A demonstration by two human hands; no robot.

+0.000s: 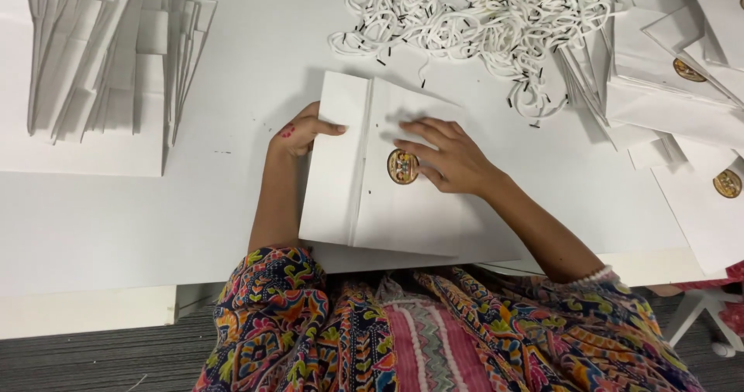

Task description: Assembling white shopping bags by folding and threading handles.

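A flat white paper bag (341, 183) with a round gold emblem (403, 166) lies on the white table (232, 74) in front of me. My left hand (301, 132) grips the bag's left edge, thumb on top. Beside the emblem my right hand (449, 155) presses flat on the bag, fingers spread and pointing left. The bag has a vertical fold line left of its middle.
A heap of white cord handles with black tips (480, 20) lies at the back. Folded white bags stand stacked at the far left (108, 58). More flat bags with gold emblems (682, 89) are piled at the right. My patterned sleeves fill the bottom.
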